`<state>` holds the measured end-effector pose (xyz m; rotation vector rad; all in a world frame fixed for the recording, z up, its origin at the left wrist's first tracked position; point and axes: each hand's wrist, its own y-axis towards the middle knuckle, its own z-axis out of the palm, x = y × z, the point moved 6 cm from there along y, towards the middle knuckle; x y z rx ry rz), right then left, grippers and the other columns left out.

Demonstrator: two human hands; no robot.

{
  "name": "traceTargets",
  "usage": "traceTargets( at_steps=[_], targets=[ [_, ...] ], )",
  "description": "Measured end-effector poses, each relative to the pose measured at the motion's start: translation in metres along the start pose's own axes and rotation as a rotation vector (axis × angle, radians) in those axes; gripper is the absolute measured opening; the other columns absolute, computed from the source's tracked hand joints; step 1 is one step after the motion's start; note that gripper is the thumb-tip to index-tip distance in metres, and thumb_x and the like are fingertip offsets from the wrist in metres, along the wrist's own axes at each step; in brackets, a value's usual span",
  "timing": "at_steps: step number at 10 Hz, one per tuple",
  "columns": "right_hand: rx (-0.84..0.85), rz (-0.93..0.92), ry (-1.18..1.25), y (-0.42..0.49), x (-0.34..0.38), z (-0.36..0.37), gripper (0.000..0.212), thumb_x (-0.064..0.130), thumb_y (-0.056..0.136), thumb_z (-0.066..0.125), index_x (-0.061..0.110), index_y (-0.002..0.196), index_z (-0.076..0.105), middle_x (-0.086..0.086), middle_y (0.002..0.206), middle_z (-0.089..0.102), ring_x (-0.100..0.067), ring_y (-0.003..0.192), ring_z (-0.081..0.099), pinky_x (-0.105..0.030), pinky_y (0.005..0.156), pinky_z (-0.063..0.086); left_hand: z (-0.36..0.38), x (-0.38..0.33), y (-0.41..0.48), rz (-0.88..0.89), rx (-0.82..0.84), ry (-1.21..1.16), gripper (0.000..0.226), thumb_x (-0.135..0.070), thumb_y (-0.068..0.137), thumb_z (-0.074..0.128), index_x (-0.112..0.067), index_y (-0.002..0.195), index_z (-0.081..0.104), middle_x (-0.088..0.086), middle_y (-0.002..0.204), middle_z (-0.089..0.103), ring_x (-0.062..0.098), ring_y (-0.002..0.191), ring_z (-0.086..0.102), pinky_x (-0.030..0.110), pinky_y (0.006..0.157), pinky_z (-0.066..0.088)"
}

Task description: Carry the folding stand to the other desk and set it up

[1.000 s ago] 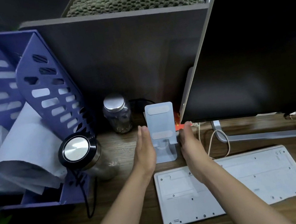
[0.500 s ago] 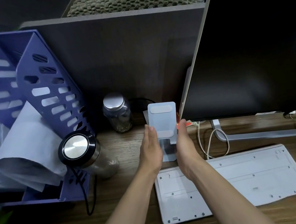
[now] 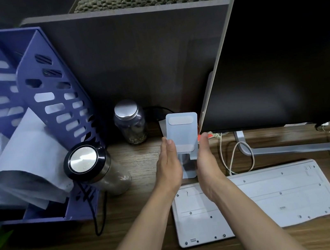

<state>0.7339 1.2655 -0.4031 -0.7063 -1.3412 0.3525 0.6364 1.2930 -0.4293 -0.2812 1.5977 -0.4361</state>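
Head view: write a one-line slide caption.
Both hands, left hand and right hand, clasp the folding stand between jar and monitor.

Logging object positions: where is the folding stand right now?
Centre of the head view: the folding stand sits between the left hand and right hand, behind the upturned keyboard.

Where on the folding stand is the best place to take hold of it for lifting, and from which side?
Probably the two long side edges of the folding stand, near its lower half, one hand from each side. Its upright plate is flat, thin and narrow, so palms pressing inward suit it. The left hand and right hand already flank it that way; the monitor crowds the right.
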Motion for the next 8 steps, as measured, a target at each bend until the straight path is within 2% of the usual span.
traceTargets(
  at_steps=[2,4,5,6,7,8],
  targets=[
    [-0.008,0.014,-0.015,0.0,0.002,-0.003,0.06,0.065,0.095,0.01,0.034,0.117,0.056,0.011,0.096,0.066,0.0,0.086,0.061,-0.016,0.064,0.044,0.001,-0.007,-0.006,0.0,-0.005,0.003,0.132,-0.109,0.05,0.023,-0.033,0.158,0.03,0.004,0.152,0.055,0.024,0.137,0.056,0.052,0.113,0.049],
    [-0.007,0.039,-0.061,-0.004,0.006,-0.006,0.058,0.064,0.097,0.01,0.036,0.1,0.061,0.013,0.088,0.066,0.003,0.077,0.059,-0.011,0.054,0.046,-0.001,-0.006,-0.007,-0.013,-0.022,0.037,0.12,-0.106,0.059,0.021,-0.037,0.156,0.033,0.001,0.153,0.055,0.023,0.139,0.055,0.053,0.115,0.046],
    [-0.014,0.03,-0.052,-0.009,0.007,-0.01,0.069,0.069,0.094,0.01,0.03,0.113,0.064,0.007,0.098,0.07,-0.001,0.082,0.061,-0.018,0.066,0.044,-0.008,0.0,-0.009,-0.023,-0.055,0.047,0.111,-0.103,0.067,0.022,-0.035,0.154,0.038,0.0,0.155,0.055,0.024,0.143,0.052,0.054,0.12,0.04],
    [-0.031,0.014,-0.017,-0.023,0.008,-0.017,0.073,0.069,0.094,0.009,0.026,0.127,0.059,0.007,0.113,0.065,-0.005,0.089,0.059,-0.023,0.09,0.038,-0.015,-0.016,-0.035,-0.012,-0.108,0.079,0.094,-0.089,0.085,0.023,-0.03,0.157,0.038,-0.002,0.162,0.047,0.02,0.15,0.043,0.05,0.125,0.033],
    [-0.027,-0.049,0.036,-0.055,0.018,-0.025,0.073,0.059,0.1,0.012,0.014,0.141,0.052,0.008,0.109,0.05,-0.005,0.103,0.045,-0.025,0.097,0.027,-0.024,-0.031,-0.064,0.037,-0.164,0.113,0.066,-0.057,0.105,0.027,-0.021,0.16,0.035,-0.003,0.166,0.039,0.016,0.155,0.033,0.043,0.13,0.023],
    [-0.094,-0.096,0.126,-0.083,0.02,-0.031,0.065,0.065,0.097,0.018,0.024,0.108,0.067,0.009,0.103,0.06,-0.008,0.113,0.047,-0.034,0.111,0.028,-0.033,-0.044,-0.088,0.091,-0.213,0.083,0.065,-0.055,0.105,0.031,-0.018,0.158,0.039,0.0,0.165,0.042,0.015,0.153,0.036,0.041,0.13,0.024]
  ],
)
